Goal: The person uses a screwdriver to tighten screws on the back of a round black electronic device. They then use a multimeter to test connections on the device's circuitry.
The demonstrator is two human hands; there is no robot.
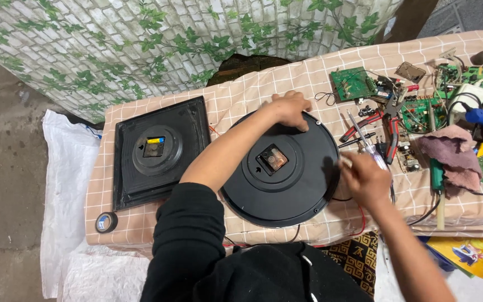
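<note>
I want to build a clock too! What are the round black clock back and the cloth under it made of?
The round clock back looks like moulded black plastic: smooth, faint sheen, stepped rings. The table cloth looks like soft woven fabric, pinkish with white checks, slightly wrinkled. The left hand rests on the clock's rim.

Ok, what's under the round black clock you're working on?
The round black clock lies face down on a checked cloth. A red wire and a black wire come out from beneath its near edge. Where they lead under it is covered.
</note>
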